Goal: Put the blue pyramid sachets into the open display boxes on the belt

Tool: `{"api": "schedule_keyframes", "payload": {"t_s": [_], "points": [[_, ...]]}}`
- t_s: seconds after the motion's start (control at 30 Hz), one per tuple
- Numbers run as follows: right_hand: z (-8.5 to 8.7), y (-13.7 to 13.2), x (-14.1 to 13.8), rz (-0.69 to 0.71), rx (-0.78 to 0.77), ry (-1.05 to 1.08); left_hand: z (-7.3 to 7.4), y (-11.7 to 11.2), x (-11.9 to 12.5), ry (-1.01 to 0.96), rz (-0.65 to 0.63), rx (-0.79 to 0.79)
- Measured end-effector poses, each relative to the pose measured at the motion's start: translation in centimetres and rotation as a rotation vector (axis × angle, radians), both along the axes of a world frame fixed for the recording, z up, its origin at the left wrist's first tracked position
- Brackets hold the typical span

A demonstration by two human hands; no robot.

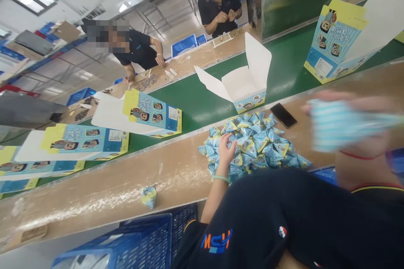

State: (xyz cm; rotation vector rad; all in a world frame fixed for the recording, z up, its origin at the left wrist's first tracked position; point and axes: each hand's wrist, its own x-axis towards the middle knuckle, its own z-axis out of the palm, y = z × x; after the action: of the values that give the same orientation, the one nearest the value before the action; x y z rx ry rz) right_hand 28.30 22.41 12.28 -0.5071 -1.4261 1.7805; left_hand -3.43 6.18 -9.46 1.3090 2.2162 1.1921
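Note:
My left hand [226, 151] rests on the left part of a heap of small blue-and-yellow pyramid-shaped packets [255, 143], its thumb and fingers apart. Raised at the right, my right hand [372, 109] is closed on a light-blue striped packet [331, 124]; both are blurred by motion. Just beyond the heap stands an open printed carton [251, 100] with its white flaps up. What lies deep inside that carton is hidden.
A dark phone [283, 115] lies right of the heap. One loose packet [149, 196] is on the bench at left. More open cartons [158, 111] stand along the green belt [202, 101]. Blue crates [142, 239] sit below the bench. Two co-workers [221, 6] work opposite.

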Motion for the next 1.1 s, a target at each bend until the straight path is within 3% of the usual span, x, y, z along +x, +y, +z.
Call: {"api": "schedule_keyframes", "payload": {"t_s": [0.1, 0.23, 0.3, 0.4, 0.53, 0.63, 0.73, 0.83, 0.93, 1.1], "points": [[-0.8, 0.5, -0.2, 0.074, -0.025, -0.041, 1.7, 2.4, -1.0, -0.001, -0.021, 0.042], [-3.9, 1.4, -3.1, 0.352, -0.179, -0.111, 4.6, 8.8, -2.8, 0.040, -0.098, 0.043], [-6.2, 1.5, -5.2, 0.397, -0.106, -0.229, 5.8, 12.5, -3.4, 0.080, -0.116, 0.008], [-9.7, 0.8, -7.6, 0.317, 0.017, -0.327, 6.9, 17.6, -3.7, 0.140, -0.159, -0.101], [-13.3, -0.5, -8.9, 0.437, 0.143, -0.417, 6.5, 21.1, -3.0, 0.228, -0.239, -0.317], [-14.8, -1.3, -9.5, 0.517, 0.341, -0.455, 4.8, 19.9, -1.8, 0.272, -0.258, -0.424], [-16.3, -2.5, -10.7, 0.564, 0.532, -0.524, 2.6, 16.4, -0.6, 0.299, -0.287, -0.400], [-18.0, -3.6, -12.1, 0.705, 0.631, -0.625, 0.9, 12.9, 0.2, 0.306, -0.362, -0.376], [-19.4, -4.1, -13.2, 0.755, 0.686, -0.653, 0.1, 11.1, 0.3, 0.286, -0.415, -0.351], [-20.4, -4.4, -13.8, 0.613, 0.756, -0.716, 0.2, 10.7, -0.4, 0.248, -0.391, -0.317]]}}
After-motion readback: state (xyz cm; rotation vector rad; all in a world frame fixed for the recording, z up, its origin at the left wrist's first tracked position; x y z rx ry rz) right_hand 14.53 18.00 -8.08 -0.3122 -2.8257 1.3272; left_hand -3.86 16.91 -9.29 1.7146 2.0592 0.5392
